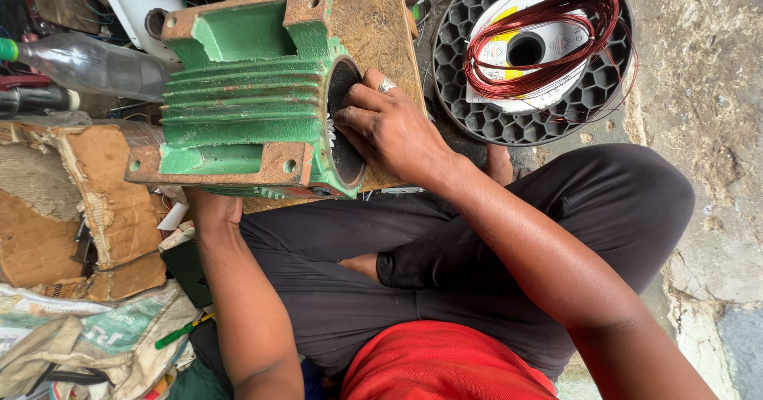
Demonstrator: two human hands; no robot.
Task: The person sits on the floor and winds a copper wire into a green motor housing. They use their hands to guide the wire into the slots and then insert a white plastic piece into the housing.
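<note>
The green motor case (254, 98) lies on its side on the wooden board (381, 18), right in front of your knees, with its round opening turned to your right hand (389, 126). That hand is at the opening, its fingers bunched and curled in; what they pinch inside, you cannot tell from here. Your left hand (213, 207) is under the case, mostly hidden, so you cannot tell if it is spread or closed. Keep the case steady from below and move your fingers slowly, because the thin white bits at the rim of the opening look easy to bend. Past the case, on the far side of the board, a black spool (532, 54) holds red copper wire (548, 38). Left of the case lie torn cardboard (87, 201) and a clear bottle (87, 64).
</note>
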